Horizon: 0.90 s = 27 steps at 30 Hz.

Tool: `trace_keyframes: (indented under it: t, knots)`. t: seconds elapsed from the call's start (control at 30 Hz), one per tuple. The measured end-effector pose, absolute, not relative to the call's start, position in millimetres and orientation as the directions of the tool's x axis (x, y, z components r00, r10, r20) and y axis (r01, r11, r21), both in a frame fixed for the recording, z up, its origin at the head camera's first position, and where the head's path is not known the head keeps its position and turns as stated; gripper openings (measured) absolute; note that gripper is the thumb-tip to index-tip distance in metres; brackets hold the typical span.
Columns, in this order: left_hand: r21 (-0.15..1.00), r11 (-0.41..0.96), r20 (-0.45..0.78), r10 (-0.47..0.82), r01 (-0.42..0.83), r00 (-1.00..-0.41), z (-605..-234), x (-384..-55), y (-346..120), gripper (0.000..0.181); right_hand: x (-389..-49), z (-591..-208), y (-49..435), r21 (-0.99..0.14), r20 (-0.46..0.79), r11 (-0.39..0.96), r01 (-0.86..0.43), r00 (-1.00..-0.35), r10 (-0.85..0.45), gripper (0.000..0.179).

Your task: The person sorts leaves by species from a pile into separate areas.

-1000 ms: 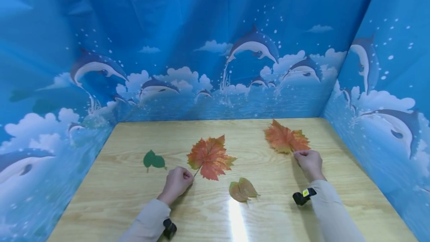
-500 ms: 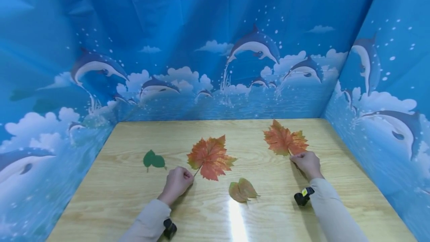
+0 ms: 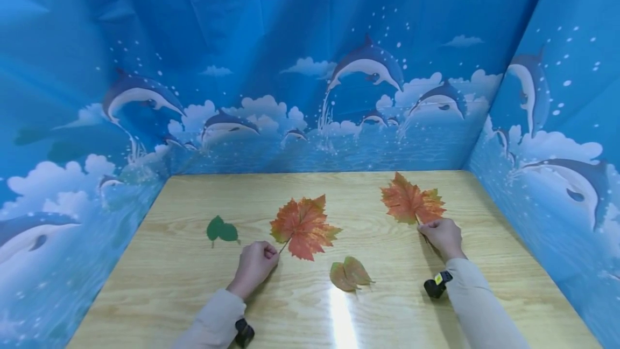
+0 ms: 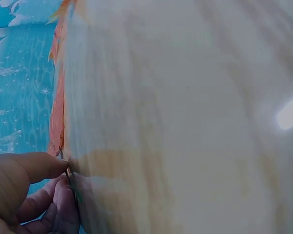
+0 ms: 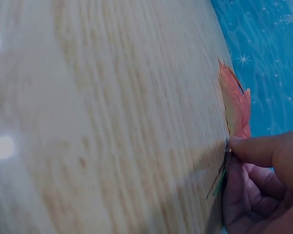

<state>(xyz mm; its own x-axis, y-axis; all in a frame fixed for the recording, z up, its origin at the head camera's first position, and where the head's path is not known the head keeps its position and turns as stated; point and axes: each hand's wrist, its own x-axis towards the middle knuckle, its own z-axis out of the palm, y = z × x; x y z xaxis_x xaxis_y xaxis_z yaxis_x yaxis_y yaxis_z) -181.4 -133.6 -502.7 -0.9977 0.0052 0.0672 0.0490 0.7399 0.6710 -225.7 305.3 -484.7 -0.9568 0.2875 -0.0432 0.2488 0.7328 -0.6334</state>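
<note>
By its thin dark stem, my left hand (image 3: pixel 255 265) pinches an orange-red maple leaf (image 3: pixel 302 229) at the middle of the table. In the left wrist view, the thumb and fingers (image 4: pixel 46 166) close on that stem, and the leaf shows edge-on beyond. Farther back on the right, my right hand (image 3: pixel 443 237) pinches the stem of a second orange-red maple leaf (image 3: pixel 409 198). The right wrist view shows this leaf (image 5: pixel 237 102) rising past the fingertips, with stem ends poking out below. Both hands are low over the tabletop.
A pair of small green leaves (image 3: pixel 222 230) lies left of the middle. Two brownish-green leaves (image 3: pixel 349 274) lie between the hands, nearer the front. The wooden table (image 3: pixel 160 284) meets blue dolphin-printed curtains (image 3: pixel 290 42) at its back and sides.
My right hand has shifted slightly left with its maple leaf, which also turned a little, then stayed nearly still. The left hand and its leaf have hardly moved.
</note>
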Motion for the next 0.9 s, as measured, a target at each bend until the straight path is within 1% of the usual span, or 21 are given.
trace_keyframes:
  t: [0.13,0.4,0.57,0.9]
  knots:
    - [0.655,0.752,0.087,0.017,0.070,-0.996,-502,-181,-133,0.006,-227,-488,305,-0.620,-0.015,0.746,0.243,-0.954,0.298,0.027]
    - [0.623,0.780,0.076,0.013,0.058,-0.997,-501,-182,-131,0.007,-229,-494,303,-0.600,0.033,0.767,0.228,-0.951,0.308,0.022]
    - [0.626,0.778,0.067,0.010,0.049,-0.998,-500,-182,-130,0.008,-228,-495,303,-0.598,0.035,0.768,0.231,-0.949,0.313,0.022]
    - [0.635,0.768,0.070,0.048,0.081,-0.996,-495,-183,-132,0.011,-228,-496,301,-0.587,0.064,0.779,0.219,-0.947,0.314,0.021]
